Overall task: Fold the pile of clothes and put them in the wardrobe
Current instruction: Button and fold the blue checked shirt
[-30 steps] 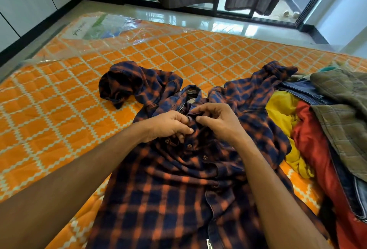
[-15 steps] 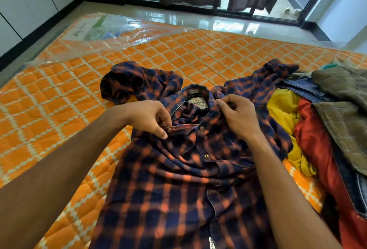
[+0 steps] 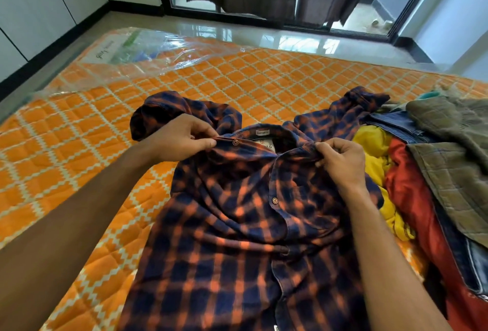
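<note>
Both grips are pinching shut on the navy-and-orange checked cotton shirt (image 3: pixel 237 225): the left hand (image 3: pixel 177 140) at its collar button, the right hand (image 3: pixel 340 161) opposite. The shirt is lying on the orange quilted mattress (image 3: pixel 79 151); uneven tugging is likely skewing the placket, dragging sleeves into the heaped clothes pile (image 3: pixel 435 172) beside it.

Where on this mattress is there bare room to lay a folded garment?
Free: the orange mattress left of the plaid shirt, and beyond its collar toward the plastic wrap. Crowded: the right edge, under the clothes pile.
</note>
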